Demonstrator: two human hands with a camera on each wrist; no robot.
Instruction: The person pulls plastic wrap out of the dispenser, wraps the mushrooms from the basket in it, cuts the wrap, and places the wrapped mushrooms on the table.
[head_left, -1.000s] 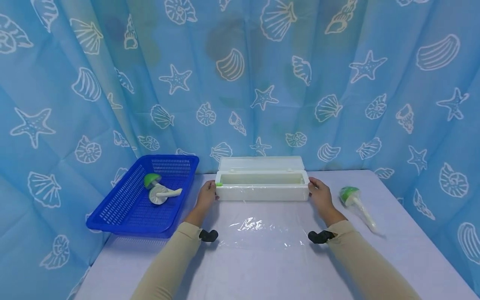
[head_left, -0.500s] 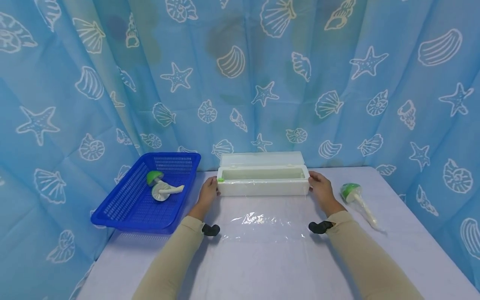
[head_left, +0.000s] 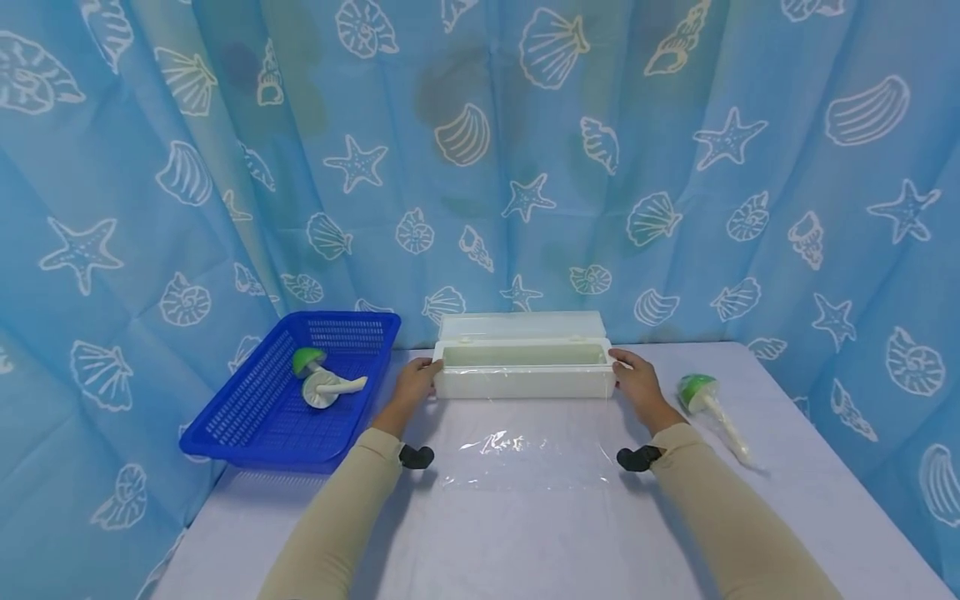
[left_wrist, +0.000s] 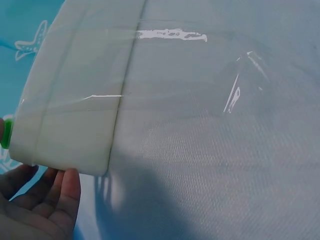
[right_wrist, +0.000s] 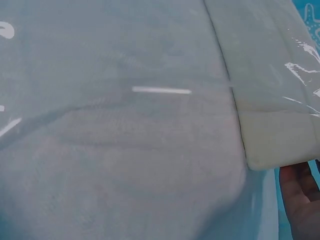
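A long white cling film dispenser (head_left: 525, 383) stands at the table's back edge, its lid (head_left: 521, 323) raised and its trough exposed. Clear cling film (head_left: 517, 454) runs from its front toward the person, shiny and slightly creased. At the left end my left hand (head_left: 412, 385) holds the dispenser, fingers against its end face. Beside the thumb, a green slider (left_wrist: 7, 134) shows at the edge of the left wrist view. My right hand (head_left: 637, 385) grips the opposite end, thumb side at the top corner. In the right wrist view, fingers (right_wrist: 295, 187) curl beneath that end.
At left is a blue perforated basket (head_left: 240, 400) holding two green-capped toy mushrooms (head_left: 322, 390). Right of the right hand lies another green-capped mushroom (head_left: 720, 412) in clear film. A blue seashell curtain (head_left: 525, 250) hangs behind the white-covered table (head_left: 525, 550).
The left thumb now covers the green slider that showed on the dispenser's left end before. Both hands stay at the ends; the head view has shifted slightly.
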